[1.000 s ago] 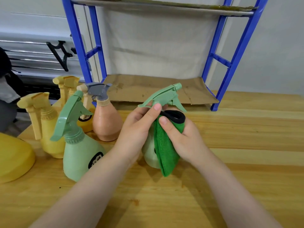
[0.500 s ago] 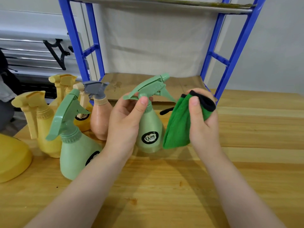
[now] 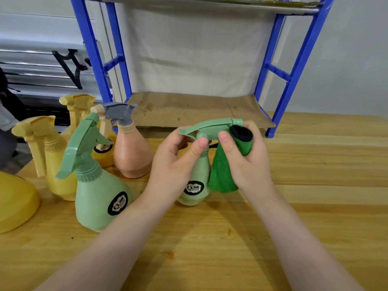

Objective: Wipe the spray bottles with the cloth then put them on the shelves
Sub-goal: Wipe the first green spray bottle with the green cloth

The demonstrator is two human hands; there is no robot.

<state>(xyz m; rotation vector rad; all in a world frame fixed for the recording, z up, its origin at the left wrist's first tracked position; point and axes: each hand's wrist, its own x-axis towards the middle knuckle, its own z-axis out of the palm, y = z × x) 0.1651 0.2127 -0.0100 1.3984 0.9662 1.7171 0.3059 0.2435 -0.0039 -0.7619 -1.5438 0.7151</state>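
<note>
Pale wooden plank tabletop [image 3: 315,206], plain grey-white wall [image 3: 346,59] behind, black metal bracket [image 3: 69,66] on the left wall.

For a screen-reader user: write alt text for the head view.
A left hand grips a small green spray bottle by the neck while the right hand holds a green cloth against it, on a wooden table.
</note>
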